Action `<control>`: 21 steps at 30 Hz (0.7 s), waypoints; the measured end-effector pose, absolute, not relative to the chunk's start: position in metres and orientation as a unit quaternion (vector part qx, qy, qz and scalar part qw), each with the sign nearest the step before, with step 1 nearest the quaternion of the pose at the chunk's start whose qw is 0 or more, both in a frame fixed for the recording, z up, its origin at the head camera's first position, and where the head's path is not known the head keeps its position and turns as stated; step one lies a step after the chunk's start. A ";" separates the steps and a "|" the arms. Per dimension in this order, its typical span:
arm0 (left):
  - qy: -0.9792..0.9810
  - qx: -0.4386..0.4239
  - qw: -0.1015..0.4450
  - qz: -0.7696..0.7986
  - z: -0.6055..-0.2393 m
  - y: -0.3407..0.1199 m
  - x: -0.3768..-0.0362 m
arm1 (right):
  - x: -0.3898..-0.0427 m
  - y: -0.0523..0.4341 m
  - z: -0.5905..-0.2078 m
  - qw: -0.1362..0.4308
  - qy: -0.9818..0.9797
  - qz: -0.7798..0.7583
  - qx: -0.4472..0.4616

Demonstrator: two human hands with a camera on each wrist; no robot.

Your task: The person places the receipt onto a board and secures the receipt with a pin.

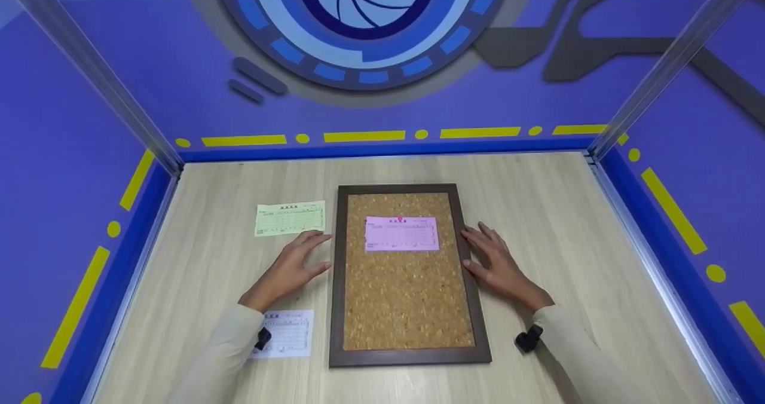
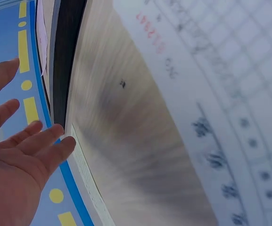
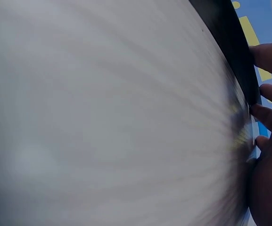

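A cork board (image 1: 406,302) in a dark brown frame (image 1: 412,356) lies on the table, long side toward me. Near its top sits a pink slip (image 1: 401,235) with a red pushpin (image 1: 400,219) at its upper edge. My right hand (image 1: 499,263) has its fingertips and thumb at the frame's right side, fingers spread. Just off the left side of the frame is my left hand (image 1: 293,269), its fingers extended and nothing held; the left wrist view shows its open palm (image 2: 13,183). Beyond those fingers lies a pale green slip (image 1: 290,219).
A white printed slip (image 1: 293,332) lies left of the board, partly hidden by my left sleeve (image 1: 224,344). Blue-purple walls (image 1: 382,117) with yellow marks enclose the wooden table (image 1: 538,195) at the back and both sides.
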State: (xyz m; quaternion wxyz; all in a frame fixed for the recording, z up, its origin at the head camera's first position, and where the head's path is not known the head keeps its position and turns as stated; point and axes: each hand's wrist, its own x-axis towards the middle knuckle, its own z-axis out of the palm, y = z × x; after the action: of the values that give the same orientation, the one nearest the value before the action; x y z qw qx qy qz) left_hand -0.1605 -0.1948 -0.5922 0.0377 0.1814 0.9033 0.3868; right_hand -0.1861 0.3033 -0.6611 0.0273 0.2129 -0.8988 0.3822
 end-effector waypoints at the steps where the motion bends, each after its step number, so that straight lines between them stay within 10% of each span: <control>1: 0.902 0.183 0.035 0.391 -0.592 -0.197 -0.158 | -0.186 0.304 -0.661 0.025 -0.899 0.382 0.212; 21: 0.899 0.119 -0.001 0.422 -0.592 -0.243 -0.115 | -0.186 0.303 -0.658 0.011 -0.903 0.380 0.199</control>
State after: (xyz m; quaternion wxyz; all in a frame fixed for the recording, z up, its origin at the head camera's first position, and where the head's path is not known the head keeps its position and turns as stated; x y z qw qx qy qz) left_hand -0.1154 -0.2432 -0.5923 -0.0014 0.1189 0.8987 0.4222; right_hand -0.1856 0.3026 -0.6580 0.0113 0.1995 -0.9030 0.3805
